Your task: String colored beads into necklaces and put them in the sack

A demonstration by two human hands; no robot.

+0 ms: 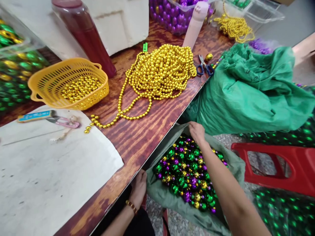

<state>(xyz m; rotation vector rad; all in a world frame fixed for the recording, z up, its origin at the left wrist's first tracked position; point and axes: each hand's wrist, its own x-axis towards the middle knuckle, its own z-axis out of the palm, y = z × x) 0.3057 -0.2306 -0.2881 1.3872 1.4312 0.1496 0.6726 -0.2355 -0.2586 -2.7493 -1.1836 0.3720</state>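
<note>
A grey-green sack (157, 195) hangs below the table edge with its mouth wide. Inside it lie shiny bead strands (187, 173) in green, purple and gold. My right hand (197, 132) grips the far rim of the sack, fingers folded over the cloth. At the near left side, close to the table edge, my left hand (139, 185) is closed at the sack's rim; its fingertips are partly hidden. A brown bead bracelet (131, 207) circles my left wrist.
On the wooden table (147, 131) lie gold bead strings (159, 72), a yellow basket (69, 83) of gold beads, scissors (204, 67), snips (66, 122) and bottles. A full green sack (246, 88) and a red stool (278, 164) stand at right.
</note>
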